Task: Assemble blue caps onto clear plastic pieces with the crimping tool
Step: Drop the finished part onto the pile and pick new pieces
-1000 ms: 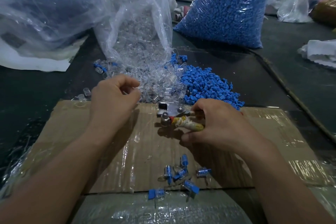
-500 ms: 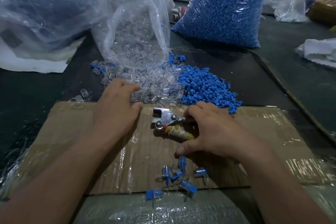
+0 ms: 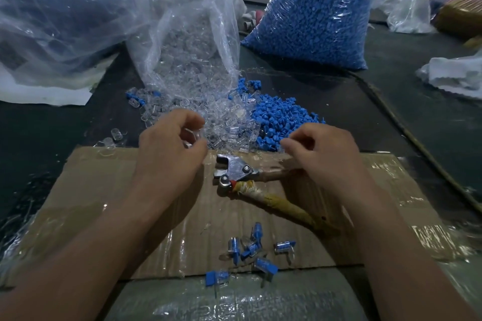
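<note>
Head cam: seeing left hand [image 3: 167,156] curled, pinching a clear piece [image 3: 191,137] at near edge of the clear pile [image 3: 229,122]. Seeing right hand [image 3: 328,156] with fingertips pinched beside the blue caps [image 3: 281,117]; can't tell if gripping anything. Spotting crimping tool [image 3: 236,172] flat on cardboard [image 3: 104,190] between both hands, capped pieces [image 3: 250,247] nearer the body.

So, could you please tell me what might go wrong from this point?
The crimping tool lies loose on the cardboard between the left hand and the right hand; a wrist could knock it. The finished pieces sit by the cardboard's near edge, one past it, so a forearm might sweep them off. Blue caps and clear pieces overlap, so a wrong pick is possible.
</note>
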`<act>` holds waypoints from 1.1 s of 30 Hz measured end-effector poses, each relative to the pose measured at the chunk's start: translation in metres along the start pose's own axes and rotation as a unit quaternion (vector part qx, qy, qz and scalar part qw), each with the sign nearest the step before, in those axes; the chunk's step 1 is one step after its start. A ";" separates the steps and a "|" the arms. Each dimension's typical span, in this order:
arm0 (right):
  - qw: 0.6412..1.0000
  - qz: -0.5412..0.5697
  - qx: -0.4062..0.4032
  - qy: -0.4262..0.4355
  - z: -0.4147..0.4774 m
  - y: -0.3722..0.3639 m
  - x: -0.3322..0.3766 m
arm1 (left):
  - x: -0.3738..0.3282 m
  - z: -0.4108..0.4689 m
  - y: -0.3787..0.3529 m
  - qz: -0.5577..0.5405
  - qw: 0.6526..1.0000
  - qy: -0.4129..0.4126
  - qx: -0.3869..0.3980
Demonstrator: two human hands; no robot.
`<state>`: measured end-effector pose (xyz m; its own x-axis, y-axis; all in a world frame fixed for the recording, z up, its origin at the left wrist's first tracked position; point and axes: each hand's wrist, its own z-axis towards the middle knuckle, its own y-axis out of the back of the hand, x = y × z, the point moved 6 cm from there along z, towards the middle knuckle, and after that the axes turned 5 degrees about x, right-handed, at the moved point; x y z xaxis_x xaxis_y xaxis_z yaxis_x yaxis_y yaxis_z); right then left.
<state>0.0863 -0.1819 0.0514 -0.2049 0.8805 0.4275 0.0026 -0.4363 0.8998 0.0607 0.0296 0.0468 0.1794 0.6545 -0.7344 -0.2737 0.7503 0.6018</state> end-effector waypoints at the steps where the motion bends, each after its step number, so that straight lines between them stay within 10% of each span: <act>1: 0.999 0.006 -0.028 -0.015 0.001 0.003 -0.007 | -0.003 -0.002 -0.002 -0.014 1.000 -0.004 0.014; 33: 0.997 -0.066 -0.038 0.009 0.030 -0.024 -0.018 | -0.016 -0.014 -0.021 -0.159 0.982 -0.017 0.101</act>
<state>0.1195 -0.1818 0.0241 -0.2163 0.9278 0.3040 -0.0986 -0.3306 0.9386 0.0505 0.0022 0.0413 0.2574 0.3839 -0.8868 -0.0056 0.9183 0.3959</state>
